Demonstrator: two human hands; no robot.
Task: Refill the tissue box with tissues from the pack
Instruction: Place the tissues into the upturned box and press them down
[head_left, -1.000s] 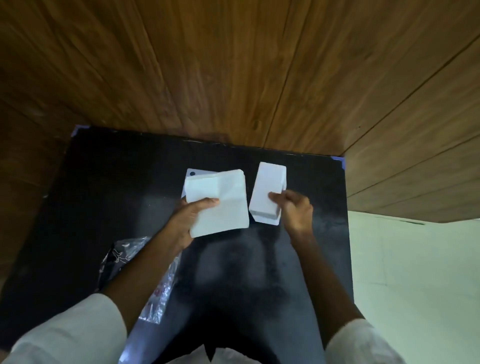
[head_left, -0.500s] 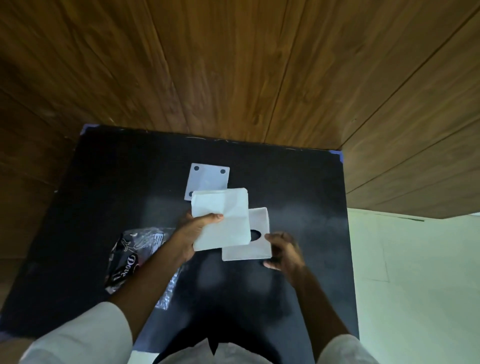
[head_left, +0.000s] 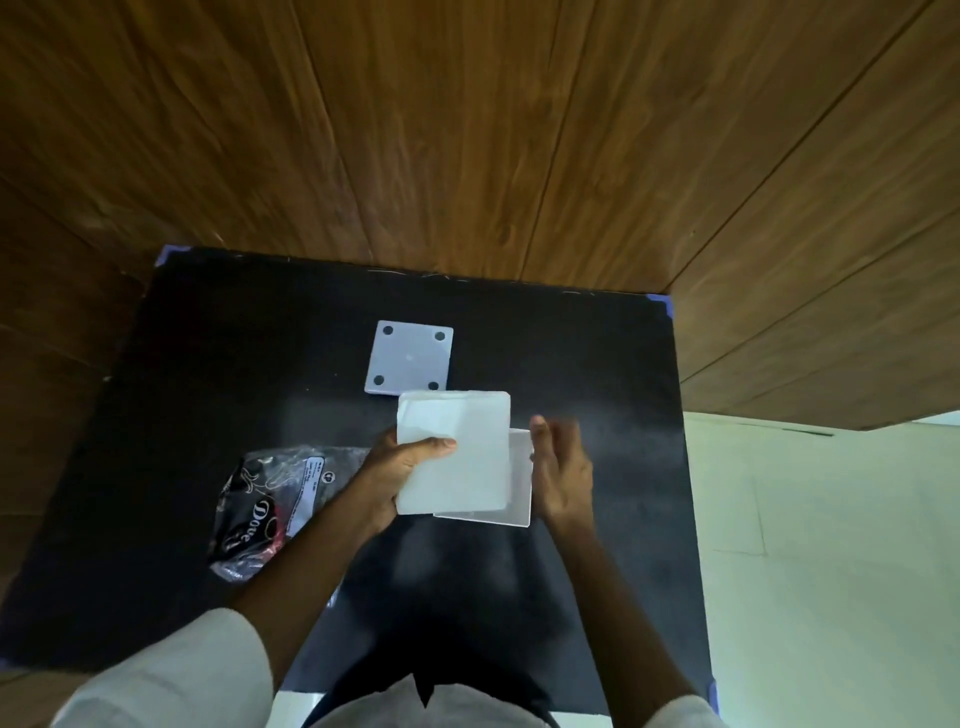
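**Tissues Over the Box**

While we look down at the black table (head_left: 519, 332), we hold a white stack of tissues (head_left: 457, 452) in our left hand (head_left: 397, 470). Our thumb lies on top of the stack near its left edge, and our other fingers are tucked under it, so the hand is closed around the stack. We hold the stack above the table, almost flat.

Under the stack sits the white tissue box (head_left: 519, 478). We can only see its right side and its near edge, because the stack covers the rest. We cannot tell if the stack touches the box.

Our right hand (head_left: 558, 467) is just beside the right side of the box. Its fingers point away from us and look loose and a bit spread. They are blurry, so we cannot tell if they touch the box. We see nothing held in that hand.

Farther back on the table lies a flat white square lid (head_left: 410, 358) with 4 dark dots, 1 near each corner. Its near edge is just behind the stack.

To the left, near our left arm, lies the crinkly clear pack (head_left: 270, 504) with black and red print. It looks flat and rumpled.

Brown wood walls (head_left: 467, 130) stand behind the table, and a pale floor (head_left: 831, 571) shows on the right.
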